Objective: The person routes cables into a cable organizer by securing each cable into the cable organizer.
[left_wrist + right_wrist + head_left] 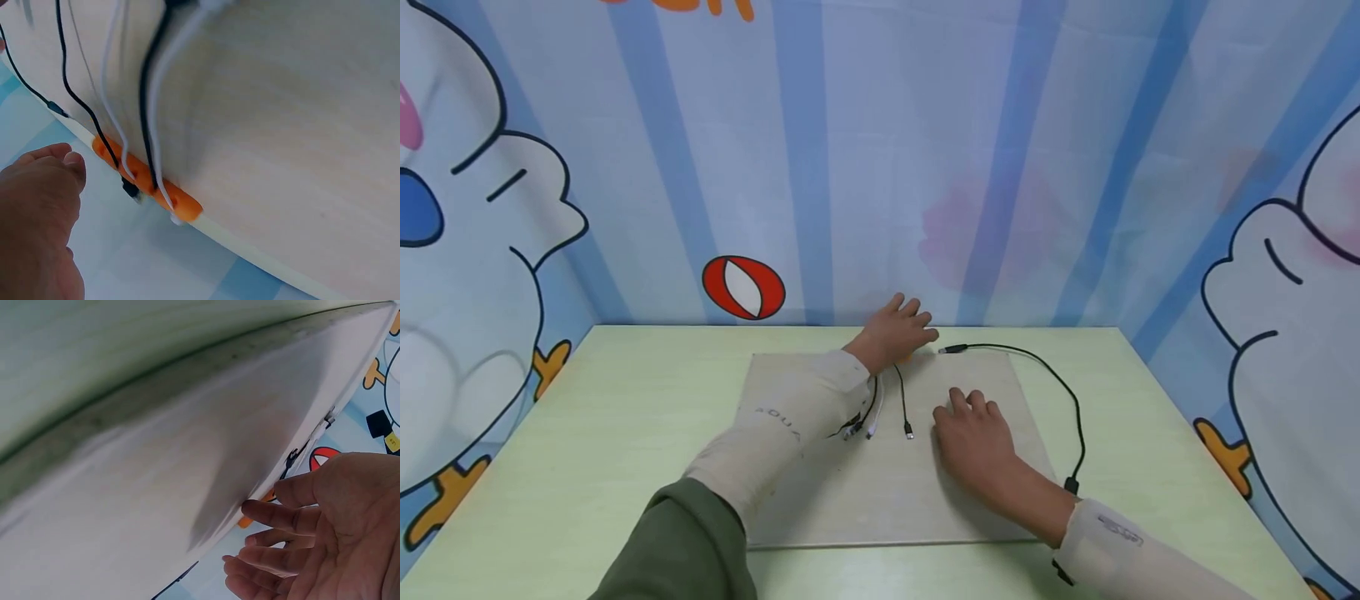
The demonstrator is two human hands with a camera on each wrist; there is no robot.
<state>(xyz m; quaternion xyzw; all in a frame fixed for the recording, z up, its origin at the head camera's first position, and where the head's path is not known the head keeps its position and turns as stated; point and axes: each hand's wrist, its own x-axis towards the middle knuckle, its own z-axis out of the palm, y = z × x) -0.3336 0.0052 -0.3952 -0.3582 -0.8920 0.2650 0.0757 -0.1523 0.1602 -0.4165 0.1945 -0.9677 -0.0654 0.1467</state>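
In the head view my left hand (895, 335) reaches to the far edge of the board, fingers extended, holding nothing that I can see. Just beside it in the left wrist view lies an orange cable holder (147, 181), mostly hidden by the hand in the head view. Black and white cables run through the holder, among them a black cable (902, 400) and a white cable (880, 404). My right hand (977, 437) hovers over or rests on the board's right part, fingers loosely bent and grasping nothing. Another black cable (1060, 379) curves around to its right.
A pale board (850, 500) lies on the light wooden table (587, 467). The loose black cable's USB plug (953, 348) points toward the left hand. Behind the table hangs a blue striped cloth (880, 167) with cartoon figures.
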